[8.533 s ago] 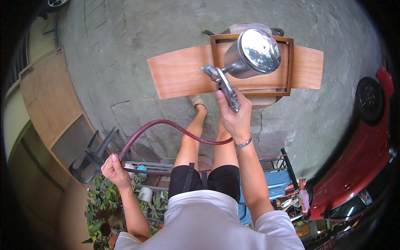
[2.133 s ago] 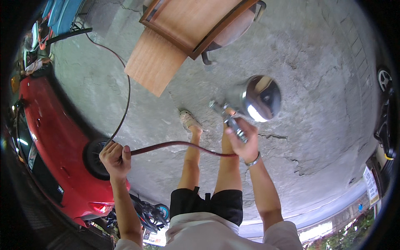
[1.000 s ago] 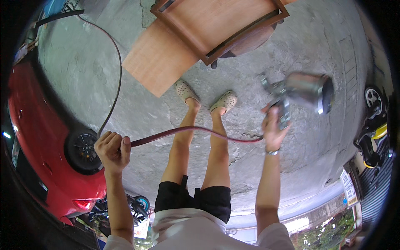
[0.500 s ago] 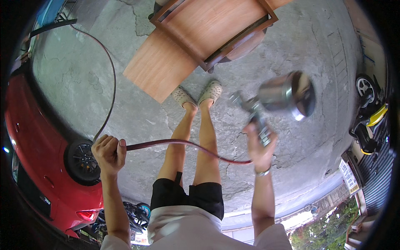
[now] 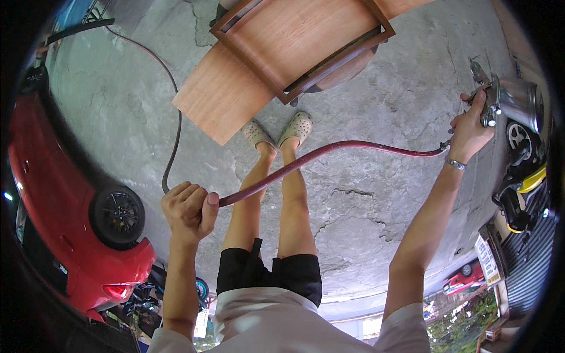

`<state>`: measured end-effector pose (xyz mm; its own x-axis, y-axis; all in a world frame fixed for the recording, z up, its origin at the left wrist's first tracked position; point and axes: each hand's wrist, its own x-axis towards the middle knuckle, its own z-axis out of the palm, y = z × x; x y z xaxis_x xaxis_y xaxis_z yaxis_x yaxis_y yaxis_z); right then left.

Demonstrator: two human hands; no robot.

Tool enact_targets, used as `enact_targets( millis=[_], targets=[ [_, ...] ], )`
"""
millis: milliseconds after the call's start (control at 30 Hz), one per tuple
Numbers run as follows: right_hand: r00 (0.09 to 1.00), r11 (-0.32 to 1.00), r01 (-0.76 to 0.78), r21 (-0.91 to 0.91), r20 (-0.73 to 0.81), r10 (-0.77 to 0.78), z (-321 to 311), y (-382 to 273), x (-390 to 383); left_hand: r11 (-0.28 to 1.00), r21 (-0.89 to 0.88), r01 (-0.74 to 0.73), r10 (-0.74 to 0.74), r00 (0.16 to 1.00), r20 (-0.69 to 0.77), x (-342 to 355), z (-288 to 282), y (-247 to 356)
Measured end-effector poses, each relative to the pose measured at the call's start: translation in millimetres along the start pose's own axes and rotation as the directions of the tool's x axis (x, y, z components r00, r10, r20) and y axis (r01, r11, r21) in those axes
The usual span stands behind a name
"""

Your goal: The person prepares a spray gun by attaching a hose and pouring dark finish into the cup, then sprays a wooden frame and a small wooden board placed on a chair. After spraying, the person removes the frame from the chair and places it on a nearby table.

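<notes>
evidently, the right hand (image 5: 472, 130) is holding the silver spray gun (image 5: 521, 103) at the upper right of the view, its fingers closing around the handle; whether one is pressing the trigger, i cannot tell. left of centre, the left hand (image 5: 189, 213) is making a fist about the dark red hose (image 5: 329, 146), its fingers curling tightly over it. the hose is bending across the middle and meeting the gun's fitting just beside the right hand. at top centre, the brown wooden frame (image 5: 251, 68) is lying on the pale board (image 5: 220, 100), and both are resting over a round support (image 5: 348, 73). as for progress, the hose is joining the gun and the wood is lying laid out, so setting up is looking done. the gun is pointing up, well apart from the wood, and no spray is showing. whether any surface is wearing a fresh coat, or how much is remaining, i cannot tell.
</notes>
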<state>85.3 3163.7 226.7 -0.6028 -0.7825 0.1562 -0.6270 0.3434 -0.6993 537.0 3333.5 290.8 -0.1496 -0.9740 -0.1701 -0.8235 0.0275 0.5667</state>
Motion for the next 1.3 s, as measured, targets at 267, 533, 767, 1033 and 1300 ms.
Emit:
enact_targets(
  millis=[267,533,767,1033,1300],
  targets=[
    [0.857,0.946,-0.322,0.040,0.436,0.273,-23,16,-126,0.993,0.109,0.047,-0.042,0.998,-0.050,-9,-29,-25],
    [0.521,0.897,-0.393,0.205,0.853,0.033,-52,18,-270,0.962,0.271,-0.028,0.006,0.997,0.081,-21,-46,-39],
    [0.655,0.957,-0.227,0.179,0.755,0.015,-33,61,-251,0.963,0.263,-0.064,0.024,0.988,0.153,-17,-32,-24],
    [0.911,0.950,-0.296,0.103,0.329,0.248,21,93,-64,0.973,0.212,-0.093,0.080,0.994,0.072,18,-10,5],
    [0.982,0.967,-0.186,0.172,-0.003,0.189,9,49,0,0.992,0.116,-0.057,0.054,0.998,0.027,30,-1,9]
  ],
)
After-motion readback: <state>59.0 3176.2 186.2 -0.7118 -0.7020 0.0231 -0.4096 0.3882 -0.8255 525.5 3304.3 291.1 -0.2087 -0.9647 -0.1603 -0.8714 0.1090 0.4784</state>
